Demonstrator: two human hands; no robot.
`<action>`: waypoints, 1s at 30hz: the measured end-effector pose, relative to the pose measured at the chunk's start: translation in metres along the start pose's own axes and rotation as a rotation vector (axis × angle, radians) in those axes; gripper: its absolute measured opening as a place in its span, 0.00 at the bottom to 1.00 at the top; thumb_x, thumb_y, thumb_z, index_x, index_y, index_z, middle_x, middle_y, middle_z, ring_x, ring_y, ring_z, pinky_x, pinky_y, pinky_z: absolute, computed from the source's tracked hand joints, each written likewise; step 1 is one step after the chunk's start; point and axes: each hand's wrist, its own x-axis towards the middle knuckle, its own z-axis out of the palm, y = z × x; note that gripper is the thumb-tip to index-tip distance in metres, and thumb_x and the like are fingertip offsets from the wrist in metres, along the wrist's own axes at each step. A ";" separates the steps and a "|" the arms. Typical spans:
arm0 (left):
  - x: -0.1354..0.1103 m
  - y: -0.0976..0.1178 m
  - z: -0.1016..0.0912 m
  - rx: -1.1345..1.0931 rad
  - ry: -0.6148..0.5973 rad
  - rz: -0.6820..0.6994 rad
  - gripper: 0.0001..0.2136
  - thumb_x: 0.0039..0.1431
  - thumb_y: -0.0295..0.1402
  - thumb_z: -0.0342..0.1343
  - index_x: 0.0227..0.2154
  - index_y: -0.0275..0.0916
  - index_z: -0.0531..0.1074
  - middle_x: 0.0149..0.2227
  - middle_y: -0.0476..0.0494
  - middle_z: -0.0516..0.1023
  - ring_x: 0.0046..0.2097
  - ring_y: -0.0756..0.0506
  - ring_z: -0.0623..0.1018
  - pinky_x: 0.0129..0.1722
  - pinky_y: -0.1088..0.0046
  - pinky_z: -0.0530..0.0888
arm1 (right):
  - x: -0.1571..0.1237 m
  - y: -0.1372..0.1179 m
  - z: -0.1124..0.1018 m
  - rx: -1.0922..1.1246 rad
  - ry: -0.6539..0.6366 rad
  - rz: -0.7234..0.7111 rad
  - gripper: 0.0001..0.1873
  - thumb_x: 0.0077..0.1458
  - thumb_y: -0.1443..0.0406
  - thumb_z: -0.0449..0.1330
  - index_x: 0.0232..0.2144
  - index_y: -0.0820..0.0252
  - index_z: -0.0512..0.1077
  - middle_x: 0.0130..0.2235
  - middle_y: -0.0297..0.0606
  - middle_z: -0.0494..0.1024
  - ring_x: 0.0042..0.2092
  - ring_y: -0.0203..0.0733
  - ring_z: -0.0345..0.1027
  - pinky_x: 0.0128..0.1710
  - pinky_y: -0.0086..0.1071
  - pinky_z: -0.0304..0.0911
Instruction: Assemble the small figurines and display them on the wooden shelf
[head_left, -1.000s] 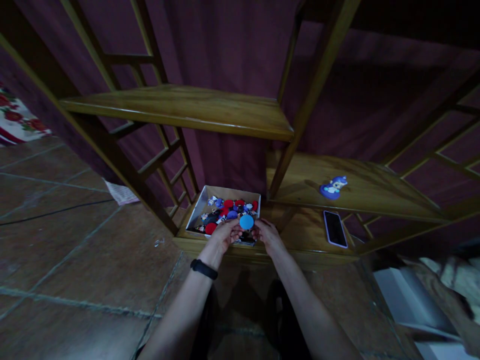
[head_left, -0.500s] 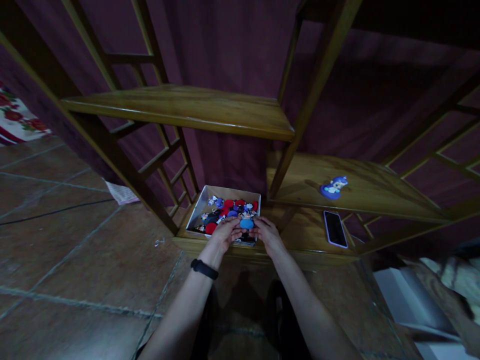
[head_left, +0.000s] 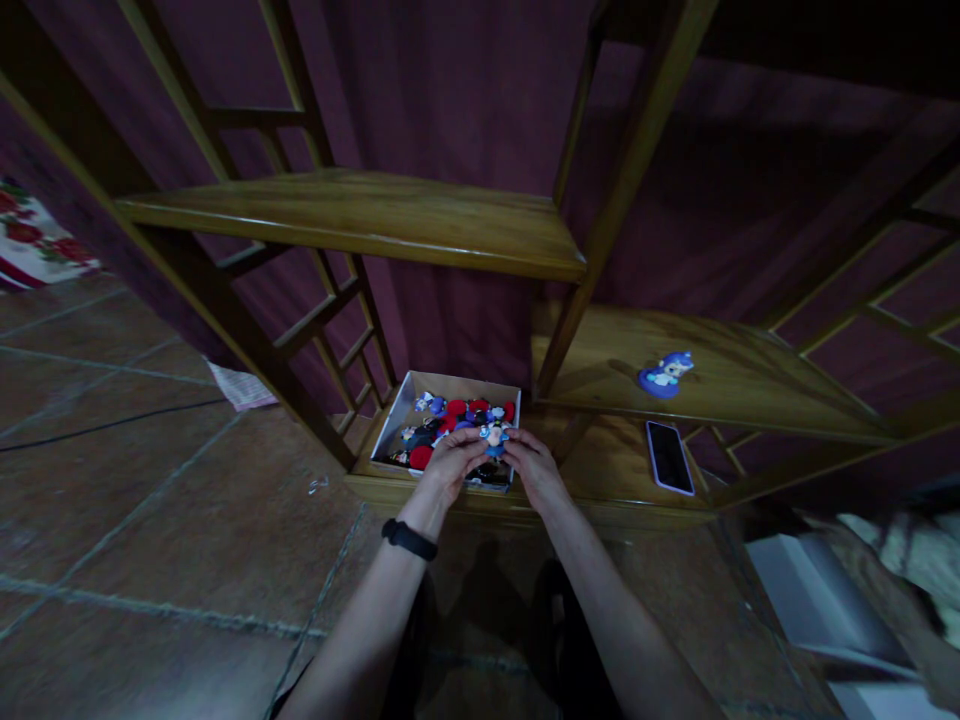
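Note:
Between the fingertips of both hands is a small blue-and-white figurine [head_left: 494,438], its blue base facing down. My left hand [head_left: 454,464] pinches it from the left side, and my right hand [head_left: 534,462] grips it from the right. Both are just over the front right part of an open cardboard box [head_left: 390,422]. Inside the box lie several other figurines with red, blue and purple round bases; my fingers hide some of them. A purple-blue figurine [head_left: 666,375] stands on the shelf to the right.
The box sits on the bottom board of a wooden shelf unit, under a higher shelf [head_left: 352,215]. A phone [head_left: 670,457] lies on the board at right. A slanted wooden post [head_left: 626,190] divides the unit. White boxes [head_left: 825,600] stand on the floor at right.
The figurine in my hands has been turned: its round blue base faced me before, and now its front and head show upright. Both hands stay in nearly the same place.

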 end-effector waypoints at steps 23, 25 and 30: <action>-0.005 -0.001 0.003 0.002 -0.046 0.080 0.17 0.34 0.23 0.67 0.33 0.35 0.73 0.33 0.45 0.77 0.34 0.49 0.77 0.37 0.72 0.74 | -0.002 -0.002 0.006 0.032 -0.057 -0.023 0.12 0.33 0.69 0.61 0.27 0.58 0.75 0.28 0.30 0.77 0.33 0.36 0.68 0.41 0.31 0.61; -0.005 -0.001 0.003 0.010 -0.038 0.080 0.17 0.34 0.23 0.67 0.32 0.35 0.74 0.32 0.46 0.77 0.33 0.49 0.76 0.36 0.73 0.73 | 0.000 -0.001 0.005 0.022 -0.056 -0.016 0.11 0.34 0.69 0.62 0.27 0.59 0.75 0.29 0.31 0.77 0.33 0.36 0.68 0.41 0.31 0.60; -0.003 -0.002 0.003 0.019 -0.016 0.087 0.17 0.32 0.25 0.68 0.31 0.35 0.74 0.29 0.47 0.77 0.31 0.50 0.76 0.35 0.74 0.72 | -0.001 -0.002 0.004 0.017 -0.041 -0.003 0.11 0.34 0.67 0.64 0.27 0.58 0.75 0.29 0.31 0.77 0.34 0.37 0.68 0.41 0.31 0.61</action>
